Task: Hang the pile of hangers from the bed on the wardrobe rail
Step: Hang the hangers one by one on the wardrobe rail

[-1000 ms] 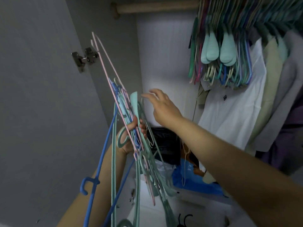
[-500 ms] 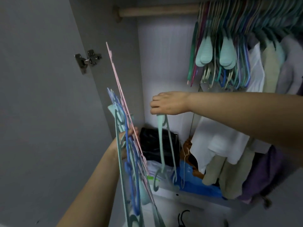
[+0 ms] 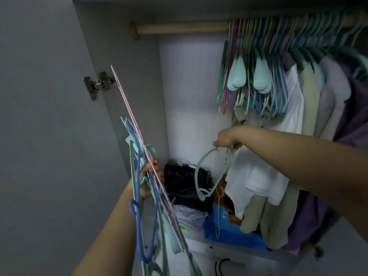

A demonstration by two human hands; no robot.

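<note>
Rail (image 3: 183,28): pale wood, matt, faintly grained. Bundled hangers (image 3: 147,176): smooth plastic, pink, blue, mint. Door hinge (image 3: 99,84): shiny metal. Wardrobe door (image 3: 49,136): matt grey panel. Hung shirts (image 3: 294,108): soft cloth. Blue bag (image 3: 229,234): glossy plastic.

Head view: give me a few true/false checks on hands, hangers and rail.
1. The left hand grips a bundle of hangers. True.
2. The right hand is empty. False: it holds one mint hanger, hook downward.
3. The mint hanger is already on the rail. False: it hangs well below the rail.
4. The rail's left part is bare; hung hangers crowd its right part. True.
5. The bundle is all one colour. False: pink, blue and mint ones show.
</note>
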